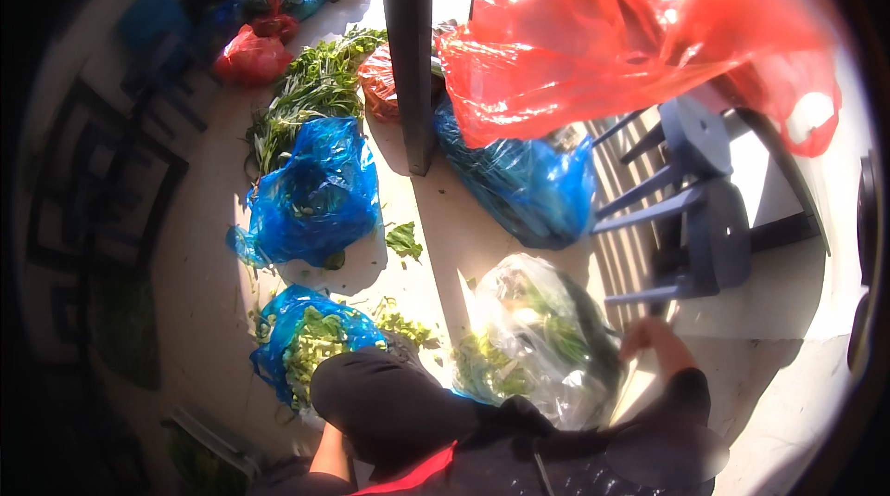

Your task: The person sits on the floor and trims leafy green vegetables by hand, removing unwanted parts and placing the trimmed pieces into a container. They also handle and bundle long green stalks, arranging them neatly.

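My right hand (pixel 646 337) is at the right edge of a clear plastic bag (pixel 549 343) of leafy greens; its fingers look curled, but blur hides whether they grip the bag. My left forearm reaches down beside my knee, and the left hand is hidden from view. Near that arm, a blue plastic bag (pixel 268 350) lies spread with chopped green leaves and stems (pixel 316 350) on it. Another blue plastic bag (pixel 316 190) stands farther forward, in front of a long pile of leafy greens (pixel 313 82). A loose leaf (pixel 405 241) lies on the floor.
A large red plastic bag (pixel 598 44) spans the upper right. Below it are a filled blue bag (pixel 521 176) and grey-blue plastic stools (pixel 716 232) on their sides. A dark post (pixel 410 65) stands ahead. Tied red bags (pixel 254 56) sit at the upper left.
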Tool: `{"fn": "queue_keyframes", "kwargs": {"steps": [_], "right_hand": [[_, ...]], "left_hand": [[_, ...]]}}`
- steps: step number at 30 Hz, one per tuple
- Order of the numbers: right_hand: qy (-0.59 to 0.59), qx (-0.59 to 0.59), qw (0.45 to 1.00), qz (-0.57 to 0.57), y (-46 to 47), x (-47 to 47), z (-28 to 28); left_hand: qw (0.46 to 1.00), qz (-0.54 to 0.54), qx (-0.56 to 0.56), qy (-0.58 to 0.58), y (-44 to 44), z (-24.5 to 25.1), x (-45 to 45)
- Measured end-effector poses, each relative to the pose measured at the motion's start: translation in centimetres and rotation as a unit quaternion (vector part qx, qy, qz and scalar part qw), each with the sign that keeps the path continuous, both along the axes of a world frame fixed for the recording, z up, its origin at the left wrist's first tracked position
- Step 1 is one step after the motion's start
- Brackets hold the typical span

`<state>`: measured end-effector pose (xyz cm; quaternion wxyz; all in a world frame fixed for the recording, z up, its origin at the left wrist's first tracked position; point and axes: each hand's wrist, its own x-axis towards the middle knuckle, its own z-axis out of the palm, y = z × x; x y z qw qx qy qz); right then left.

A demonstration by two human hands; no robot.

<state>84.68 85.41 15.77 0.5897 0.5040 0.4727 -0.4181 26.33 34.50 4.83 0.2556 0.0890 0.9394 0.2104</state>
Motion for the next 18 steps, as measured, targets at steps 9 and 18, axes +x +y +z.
{"fn": "queue_keyframes", "kwargs": {"steps": [9, 18], "right_hand": [[0.329, 0.606, 0.700, 0.183, 14.0, -17.5, -14.8], [0.233, 0.579, 0.778, 0.065, 16.3, -26.3, -16.6]], "left_hand": [[1.000, -0.013, -0.018, -0.012, -1.2, 0.8, 0.7], [0.999, -0.011, -0.034, 0.000, -2.0, 1.2, -0.7]]}}
